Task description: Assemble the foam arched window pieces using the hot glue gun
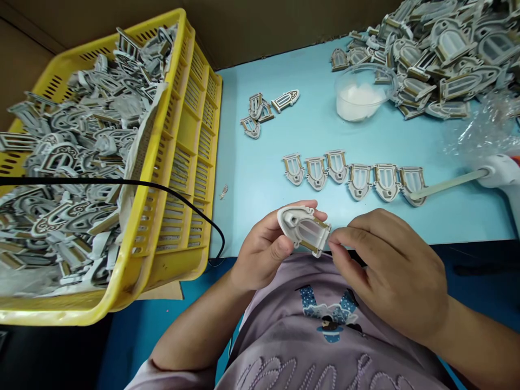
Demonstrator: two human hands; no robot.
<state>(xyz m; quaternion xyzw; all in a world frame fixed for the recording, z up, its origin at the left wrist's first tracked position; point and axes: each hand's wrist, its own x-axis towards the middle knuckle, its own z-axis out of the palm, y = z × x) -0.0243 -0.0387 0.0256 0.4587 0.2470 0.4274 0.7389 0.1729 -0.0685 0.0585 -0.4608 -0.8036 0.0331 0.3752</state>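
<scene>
My left hand holds a small arched plastic window frame, grey-white with gold-brown side strips and a translucent pane. Its pointed end faces left, and my thumb and fingers grip it from both sides. At the square end of the frame is my right hand, thumb and forefinger pinched together. Whatever the pinch holds, if anything, is too small to see. Beyond my hands, several similar window frames lie in a row, points toward me. A pale glue stick reaches from a white glue gun over the rightmost one.
On the left stands a yellow crate heaped with frame parts; a black cable crosses it. The blue table bears a clear cup of white pieces, a large frame pile, a plastic bag and loose frames.
</scene>
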